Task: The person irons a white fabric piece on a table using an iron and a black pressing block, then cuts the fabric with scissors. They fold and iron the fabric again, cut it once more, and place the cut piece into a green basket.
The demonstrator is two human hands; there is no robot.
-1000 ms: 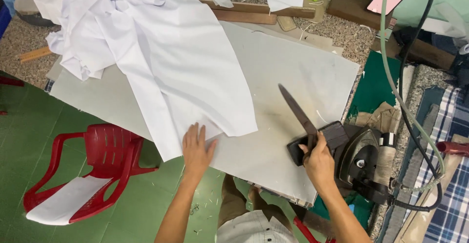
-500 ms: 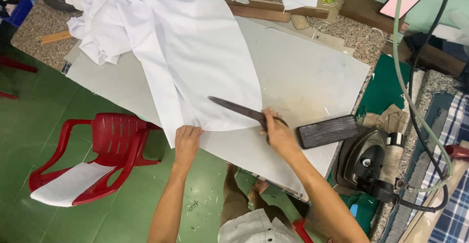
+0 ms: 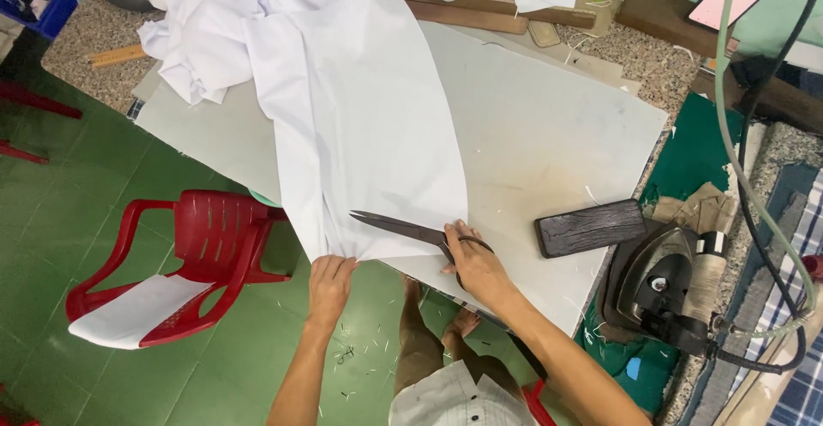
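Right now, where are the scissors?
The scissors lie on the white cloth's near edge, held by the right hand, left of the dark block.

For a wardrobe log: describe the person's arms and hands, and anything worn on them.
Both forearms are bare, with no sleeves in view. The left hand and right hand wear no gloves; no rings, watch or bracelets are visible. Fingernails look short. Whether sleeves begin higher up cannot be seen.

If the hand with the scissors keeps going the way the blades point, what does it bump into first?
Probably the white cloth: the right hand aims the scissors left, tips already at its bottom edge.
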